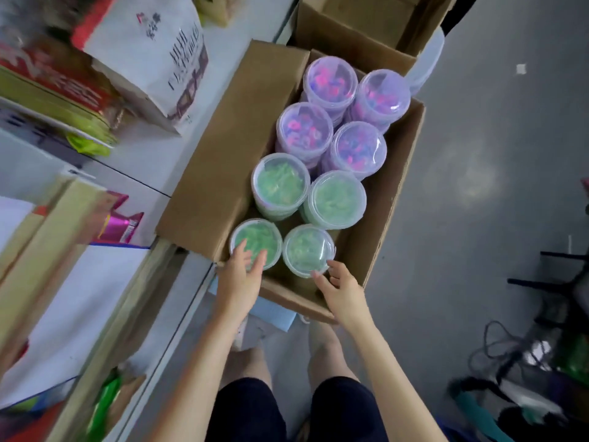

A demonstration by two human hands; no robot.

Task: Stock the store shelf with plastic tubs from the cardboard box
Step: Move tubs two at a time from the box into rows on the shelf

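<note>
While in box [387,199], tub [255,232] under hand [241,279].

Matt brown cardboard box [220,161], glossy clear plastic tubs [338,199]

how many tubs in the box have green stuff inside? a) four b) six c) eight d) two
a: four green tubs fill the near end of the cardboard box, and the other four are purple tubs at the far end.

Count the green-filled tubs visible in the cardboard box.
4: near-left tub under the left hand, near-right tub by the right hand, mid-left tub, mid-right tub. More may sit hidden beneath.
</note>
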